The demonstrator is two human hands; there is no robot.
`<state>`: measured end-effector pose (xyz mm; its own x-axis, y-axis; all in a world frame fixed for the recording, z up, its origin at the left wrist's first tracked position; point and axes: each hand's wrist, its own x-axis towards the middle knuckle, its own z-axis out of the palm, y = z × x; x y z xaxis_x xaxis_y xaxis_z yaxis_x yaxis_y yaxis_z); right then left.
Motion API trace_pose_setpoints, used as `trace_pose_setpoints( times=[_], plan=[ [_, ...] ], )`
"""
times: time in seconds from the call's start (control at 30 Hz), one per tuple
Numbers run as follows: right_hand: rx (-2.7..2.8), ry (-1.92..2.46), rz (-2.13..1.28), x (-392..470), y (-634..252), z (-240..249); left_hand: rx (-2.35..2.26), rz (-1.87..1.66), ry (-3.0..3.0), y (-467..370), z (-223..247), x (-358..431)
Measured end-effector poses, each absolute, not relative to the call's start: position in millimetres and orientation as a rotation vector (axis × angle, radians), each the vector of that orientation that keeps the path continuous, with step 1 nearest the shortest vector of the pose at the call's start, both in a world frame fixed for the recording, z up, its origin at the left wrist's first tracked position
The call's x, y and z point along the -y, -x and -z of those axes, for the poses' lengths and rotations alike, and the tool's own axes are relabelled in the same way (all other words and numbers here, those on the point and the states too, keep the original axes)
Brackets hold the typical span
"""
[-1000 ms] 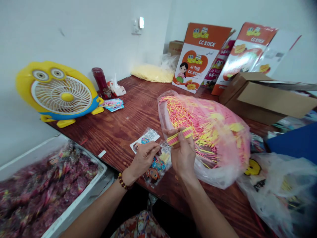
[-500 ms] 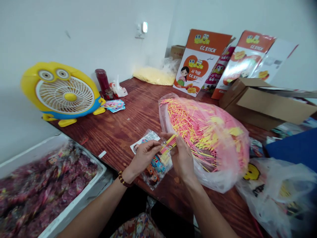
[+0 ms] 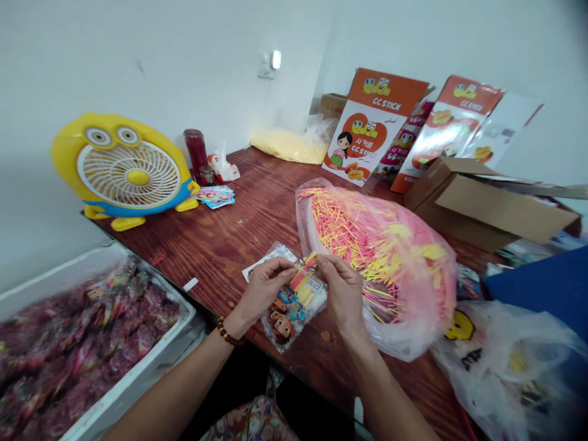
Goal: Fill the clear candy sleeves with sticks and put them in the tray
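Observation:
A clear printed packet (image 3: 285, 313) with cartoon faces lies tilted at the table's front edge, pink and yellow sticks (image 3: 302, 283) showing in its upper part. My left hand (image 3: 267, 288) pinches the packet's top left edge between thumb and fingers. At the other side of the opening, my right hand (image 3: 339, 286) has its fingertips closed on the packet's top right edge, beside the stick ends. Under the packet are more flat printed packets (image 3: 275, 251). Just right of my hands a large clear bag (image 3: 404, 245) lies open, full of loose pink and yellow sticks (image 3: 337, 226).
A yellow fan (image 3: 138, 177) stands at the back left of the wooden table (image 3: 202, 245). A white bin (image 3: 184, 321) of filled packets is at the lower left. Printed cartons (image 3: 367, 131), an open cardboard box (image 3: 496, 205) and a plastic bag (image 3: 509, 355) are on the right.
The sticks have gone lower into the packet. My right hand has moved from around the sticks to the packet's top edge. The view has shifted slightly.

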<state>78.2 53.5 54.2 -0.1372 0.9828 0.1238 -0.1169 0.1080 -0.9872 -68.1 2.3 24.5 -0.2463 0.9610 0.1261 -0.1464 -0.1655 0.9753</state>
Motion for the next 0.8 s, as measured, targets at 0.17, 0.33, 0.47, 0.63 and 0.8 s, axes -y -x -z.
trace_pose_setpoints(
  times=[0.17, 0.33, 0.47, 0.63, 0.8],
  plan=[
    [1.388, 0.942, -1.178, -52.7, -79.6, -59.7, -1.161, -1.606, -1.087, 68.1, -27.6, -0.7],
    [1.491, 0.840, -1.259, -55.5, -81.8, -75.6, -1.177, -1.593, -1.150, 68.9, -33.4, 2.2],
    [1.681, 0.860, -1.267, -57.8, -83.0, -86.8, -1.182, -1.588, -1.149, 68.4, -35.8, 4.2],
    [1.710, 0.840, -1.039, -59.1, -82.0, -88.7, -1.144, -1.602, -1.102, 66.3, -36.4, 5.8],
    [1.801, 0.710, -0.783, -56.5, -80.0, -91.3, -1.086, -1.638, -1.058, 69.9, -36.6, 6.8]
  ],
)
